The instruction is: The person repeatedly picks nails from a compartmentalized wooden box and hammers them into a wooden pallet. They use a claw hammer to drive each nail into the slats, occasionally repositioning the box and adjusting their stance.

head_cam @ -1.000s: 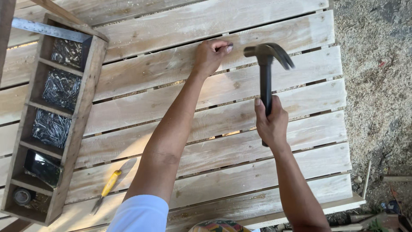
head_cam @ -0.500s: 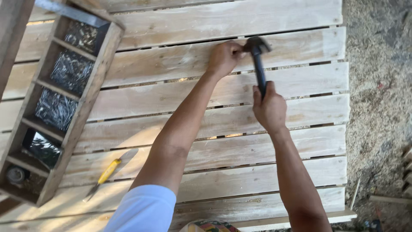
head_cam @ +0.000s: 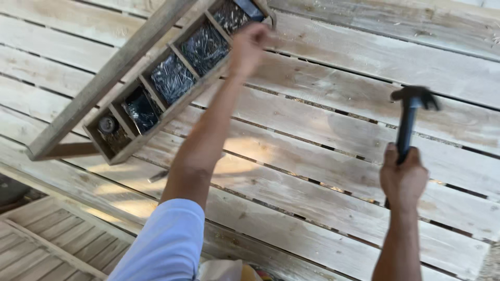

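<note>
My right hand [head_cam: 402,177] grips the black handle of a claw hammer [head_cam: 411,112], its head raised above the pale wooden planks [head_cam: 323,171]. Stretched across the planks, my left hand [head_cam: 249,47] reaches the near edge of a long wooden tray [head_cam: 172,109]. The tray is divided into compartments holding heaps of dark nails [head_cam: 172,78]. The left hand is blurred, and its fingers look curled at the tray's rim; whether it holds anything is unclear.
A wooden bar [head_cam: 104,78] runs along the tray's far side as a handle. A round object [head_cam: 107,125] sits in the tray's end compartment. More slatted planks [head_cam: 47,244] lie lower left. Narrow gaps separate the boards.
My left hand has left the spot beside the hammer head and moved over to the nail tray. The hammer has lifted off the plank, and the view has swung and tilted.
</note>
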